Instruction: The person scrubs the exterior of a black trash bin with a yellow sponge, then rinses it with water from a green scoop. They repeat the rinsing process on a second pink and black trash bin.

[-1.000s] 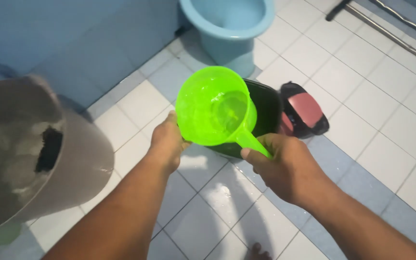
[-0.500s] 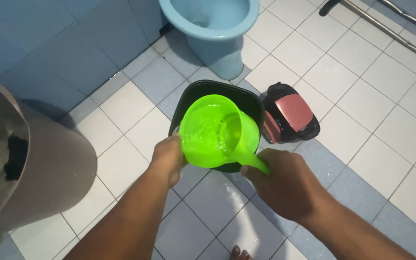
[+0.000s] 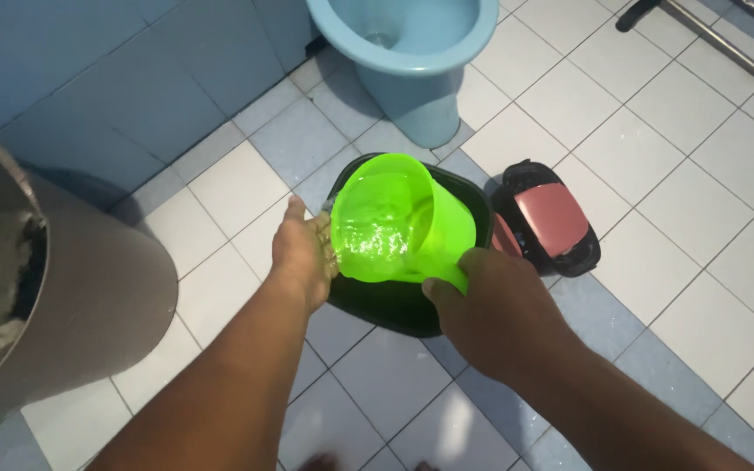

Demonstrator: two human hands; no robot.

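Note:
A bright green plastic water dipper [image 3: 399,222] with water in it is tilted toward the left, held over a dark green tub [image 3: 412,301] on the tiled floor. My right hand [image 3: 482,305] grips the dipper's handle. My left hand [image 3: 303,249] is open, with its fingers under the dipper's lip at the left, where water runs out over them. The tub's inside is mostly hidden by the dipper and my hands.
A large grey bucket [image 3: 89,296] holding water stands at the left. A blue toilet bowl [image 3: 412,52] is at the top. A black and pink lidded object [image 3: 551,222] lies right of the tub. A metal bar [image 3: 726,52] crosses the top right.
The dipper has come down over the tub and tipped further left, and water now spills onto my left hand. My left hand has opened up beside the rim.

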